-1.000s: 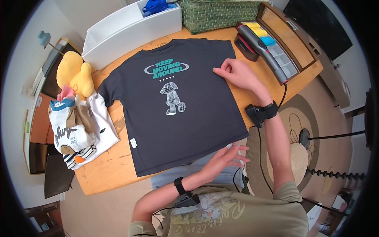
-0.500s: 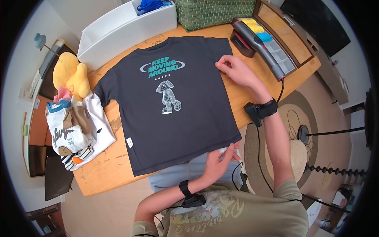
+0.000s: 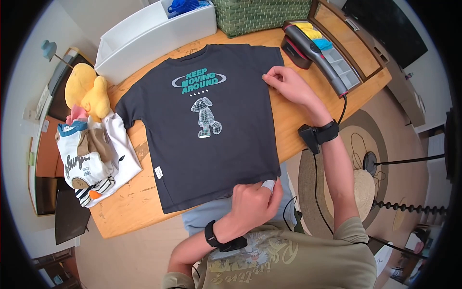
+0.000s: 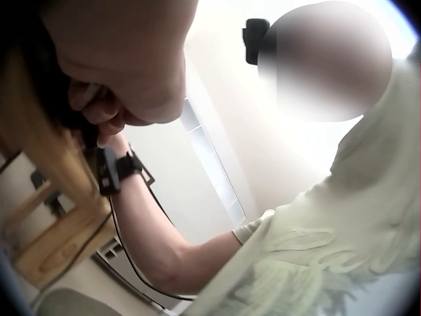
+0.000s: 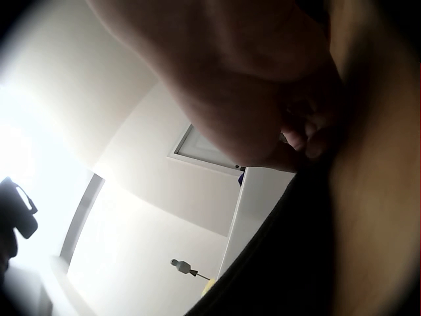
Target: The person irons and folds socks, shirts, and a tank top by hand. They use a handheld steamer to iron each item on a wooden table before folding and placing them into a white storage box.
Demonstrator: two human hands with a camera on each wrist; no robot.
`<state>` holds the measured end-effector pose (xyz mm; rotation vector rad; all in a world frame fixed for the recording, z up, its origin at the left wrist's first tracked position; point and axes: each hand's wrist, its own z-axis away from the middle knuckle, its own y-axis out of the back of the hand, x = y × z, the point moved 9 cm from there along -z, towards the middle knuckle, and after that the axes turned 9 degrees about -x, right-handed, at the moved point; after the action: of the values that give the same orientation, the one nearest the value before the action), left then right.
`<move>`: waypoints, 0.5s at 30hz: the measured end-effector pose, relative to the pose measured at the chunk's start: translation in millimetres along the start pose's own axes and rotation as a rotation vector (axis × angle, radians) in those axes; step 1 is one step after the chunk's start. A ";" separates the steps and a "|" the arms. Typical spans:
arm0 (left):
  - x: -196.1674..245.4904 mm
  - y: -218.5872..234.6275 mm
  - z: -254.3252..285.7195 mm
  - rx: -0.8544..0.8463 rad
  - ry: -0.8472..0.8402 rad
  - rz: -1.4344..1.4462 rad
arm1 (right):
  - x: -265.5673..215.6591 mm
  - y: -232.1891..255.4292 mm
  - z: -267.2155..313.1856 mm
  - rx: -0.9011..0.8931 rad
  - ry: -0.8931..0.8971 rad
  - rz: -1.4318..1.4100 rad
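Note:
In the head view a dark T-shirt (image 3: 211, 154) with a teal print lies spread flat, back side up. My left hand (image 3: 252, 204) grips its lower right corner at the near table edge, with a bit of whitish material showing at the fingers. My right hand (image 3: 291, 86) pinches the shirt's right side just below the sleeve. Curled fingers of the left hand (image 4: 125, 72) show in the left wrist view. In the right wrist view the right hand (image 5: 243, 85) has its fingertips on the dark cloth (image 5: 283, 250).
At the left are folded clothes (image 3: 86, 156) and a yellow plush (image 3: 89, 91). Along the back stand a white bin (image 3: 154, 41) and a green woven basket (image 3: 262, 17). A corded handheld appliance (image 3: 315, 58) lies by a compartment box (image 3: 346, 72) on the wooden table (image 3: 125, 216).
My left hand has gone from spread fingers at the hem to gripping the corner, and the lower right edge has shifted left. My right hand stays pinched on the side.

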<state>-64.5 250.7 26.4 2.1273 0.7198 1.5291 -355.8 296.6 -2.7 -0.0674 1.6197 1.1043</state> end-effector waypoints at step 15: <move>25.7 -17.5 -16.7 -0.084 -0.075 -0.421 | -18.3 0.4 10.3 0.041 0.068 0.244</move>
<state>-76.6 281.1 39.7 1.8153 0.9839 1.2247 -341.5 294.9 12.5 0.1242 1.7436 1.2643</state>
